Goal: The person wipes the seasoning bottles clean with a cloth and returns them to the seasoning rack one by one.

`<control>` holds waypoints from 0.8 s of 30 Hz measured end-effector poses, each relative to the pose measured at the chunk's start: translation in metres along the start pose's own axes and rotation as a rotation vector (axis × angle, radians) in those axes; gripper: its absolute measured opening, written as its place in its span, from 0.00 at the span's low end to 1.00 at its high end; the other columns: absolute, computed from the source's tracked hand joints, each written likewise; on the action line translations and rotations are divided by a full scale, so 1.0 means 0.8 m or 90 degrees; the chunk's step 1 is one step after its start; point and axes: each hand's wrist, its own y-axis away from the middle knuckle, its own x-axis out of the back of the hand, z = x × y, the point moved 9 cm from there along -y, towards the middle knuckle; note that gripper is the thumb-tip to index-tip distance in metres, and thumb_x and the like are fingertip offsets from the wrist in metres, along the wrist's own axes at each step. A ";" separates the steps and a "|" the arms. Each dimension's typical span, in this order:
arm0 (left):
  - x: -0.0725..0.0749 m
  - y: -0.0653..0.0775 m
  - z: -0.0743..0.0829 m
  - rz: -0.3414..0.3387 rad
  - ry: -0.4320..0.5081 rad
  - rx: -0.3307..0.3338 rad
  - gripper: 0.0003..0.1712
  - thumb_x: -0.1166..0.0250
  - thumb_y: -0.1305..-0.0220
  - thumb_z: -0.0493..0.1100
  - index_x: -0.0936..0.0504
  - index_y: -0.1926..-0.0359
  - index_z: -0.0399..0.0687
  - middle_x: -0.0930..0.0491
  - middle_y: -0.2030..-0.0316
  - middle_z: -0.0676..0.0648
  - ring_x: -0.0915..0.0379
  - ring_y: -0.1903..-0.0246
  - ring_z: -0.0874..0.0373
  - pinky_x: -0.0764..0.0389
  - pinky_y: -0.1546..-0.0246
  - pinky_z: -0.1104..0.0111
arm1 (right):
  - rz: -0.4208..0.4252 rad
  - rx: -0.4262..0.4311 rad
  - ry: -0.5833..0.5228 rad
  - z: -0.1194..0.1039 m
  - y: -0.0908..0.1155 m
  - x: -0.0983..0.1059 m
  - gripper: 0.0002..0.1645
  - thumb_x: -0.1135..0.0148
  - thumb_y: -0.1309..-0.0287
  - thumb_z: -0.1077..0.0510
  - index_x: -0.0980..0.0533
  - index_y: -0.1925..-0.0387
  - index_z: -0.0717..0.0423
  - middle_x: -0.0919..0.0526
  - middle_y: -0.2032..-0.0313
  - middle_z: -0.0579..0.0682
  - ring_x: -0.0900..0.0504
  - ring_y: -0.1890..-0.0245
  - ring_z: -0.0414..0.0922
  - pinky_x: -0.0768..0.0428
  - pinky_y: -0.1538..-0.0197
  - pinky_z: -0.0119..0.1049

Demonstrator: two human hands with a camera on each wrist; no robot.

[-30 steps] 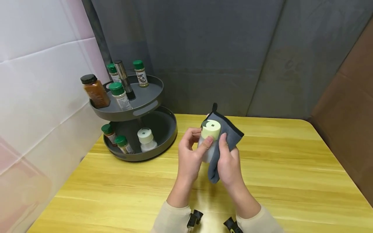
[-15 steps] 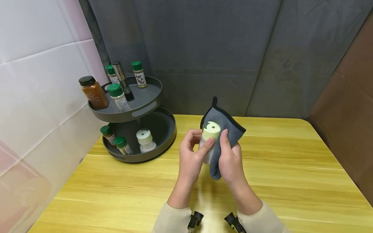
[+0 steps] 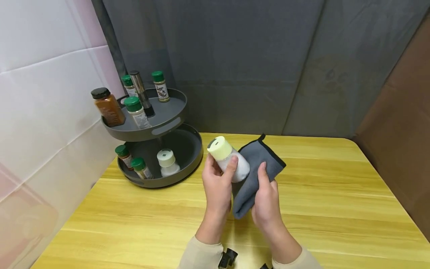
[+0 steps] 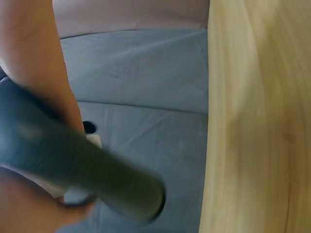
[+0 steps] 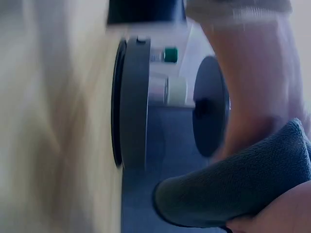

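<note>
My left hand (image 3: 216, 185) grips a seasoning jar (image 3: 240, 166) with a pale yellow-green cap, tilted so the cap points up and left. Beside it, my right hand (image 3: 267, 200) pinches a folded grey cloth (image 3: 256, 160) with black edging and a small black loop at its corner. The cloth lies against the bottom end of the jar in the head view. Both hands are above the wooden table. In the left wrist view the cloth (image 4: 97, 160) is blurred and covers most of the jar. The right wrist view shows the folded cloth (image 5: 233, 179) in front of the left hand.
A two-tier round grey rack (image 3: 158, 183) stands at the table's left. Its upper tier (image 3: 164, 112) carries several spice bottles and a steel grinder (image 3: 142, 93). Below sit two green-capped bottles and a similar white-capped jar (image 3: 168, 163). A grey curtain (image 3: 228, 67) hangs behind the wooden table (image 3: 336, 194).
The jar has tipped from nearly upright to leaning left, its cap moving left. The cloth has slid from behind the jar's cap down to its bottom end.
</note>
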 end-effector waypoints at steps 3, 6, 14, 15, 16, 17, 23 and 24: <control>0.000 -0.001 0.006 0.004 0.039 -0.020 0.27 0.29 0.31 0.35 0.26 0.34 0.37 0.16 0.45 0.41 0.18 0.46 0.54 0.18 0.40 0.66 | -0.005 -0.010 -0.085 0.001 0.008 -0.005 0.39 0.65 0.16 0.34 0.34 0.27 0.60 0.19 0.38 0.45 0.19 0.37 0.39 0.19 0.35 0.32; -0.007 -0.002 0.009 -0.026 0.099 -0.020 0.28 0.29 0.32 0.33 0.28 0.34 0.37 0.15 0.47 0.46 0.17 0.46 0.55 0.18 0.40 0.67 | 0.002 0.009 -0.138 -0.009 0.008 -0.005 0.39 0.66 0.16 0.35 0.35 0.26 0.61 0.20 0.35 0.47 0.19 0.35 0.40 0.19 0.34 0.34; -0.026 0.001 0.025 -0.148 0.133 -0.067 0.35 0.27 0.30 0.43 0.34 0.31 0.38 0.18 0.42 0.46 0.17 0.42 0.56 0.21 0.33 0.65 | -0.085 -0.033 -0.186 -0.013 -0.011 -0.020 0.39 0.71 0.16 0.34 0.41 0.20 0.53 0.31 0.24 0.49 0.31 0.24 0.42 0.29 0.24 0.34; -0.026 -0.001 0.026 -0.153 0.124 -0.072 0.35 0.27 0.30 0.44 0.34 0.31 0.38 0.18 0.43 0.47 0.18 0.42 0.57 0.22 0.33 0.66 | -0.103 -0.066 -0.189 -0.008 -0.008 -0.022 0.39 0.72 0.16 0.34 0.44 0.18 0.50 0.34 0.22 0.47 0.34 0.21 0.41 0.31 0.22 0.34; -0.024 -0.003 0.027 -0.154 0.119 -0.076 0.35 0.27 0.30 0.44 0.34 0.31 0.37 0.18 0.43 0.48 0.18 0.42 0.58 0.22 0.34 0.66 | -0.118 -0.096 -0.192 -0.005 -0.004 -0.023 0.39 0.73 0.16 0.34 0.47 0.17 0.48 0.37 0.20 0.46 0.37 0.20 0.40 0.33 0.21 0.35; -0.023 -0.005 0.027 -0.153 0.120 -0.076 0.34 0.27 0.30 0.43 0.34 0.31 0.37 0.18 0.44 0.50 0.18 0.43 0.58 0.22 0.34 0.67 | -0.126 -0.120 -0.191 -0.003 0.000 -0.023 0.38 0.72 0.16 0.34 0.48 0.16 0.46 0.39 0.20 0.44 0.38 0.19 0.40 0.34 0.20 0.35; -0.021 -0.007 0.031 -0.164 0.120 -0.071 0.33 0.27 0.32 0.37 0.32 0.33 0.37 0.18 0.45 0.47 0.19 0.43 0.57 0.22 0.35 0.67 | -0.119 -0.112 -0.196 -0.013 -0.002 -0.008 0.38 0.69 0.17 0.32 0.49 0.17 0.43 0.40 0.20 0.44 0.38 0.20 0.41 0.30 0.23 0.35; -0.024 -0.005 0.031 -0.174 0.113 -0.073 0.33 0.27 0.32 0.37 0.32 0.33 0.36 0.19 0.45 0.45 0.20 0.42 0.57 0.22 0.34 0.67 | -0.119 -0.105 -0.203 -0.012 -0.005 -0.008 0.38 0.69 0.17 0.32 0.48 0.17 0.43 0.39 0.20 0.45 0.37 0.21 0.41 0.29 0.23 0.35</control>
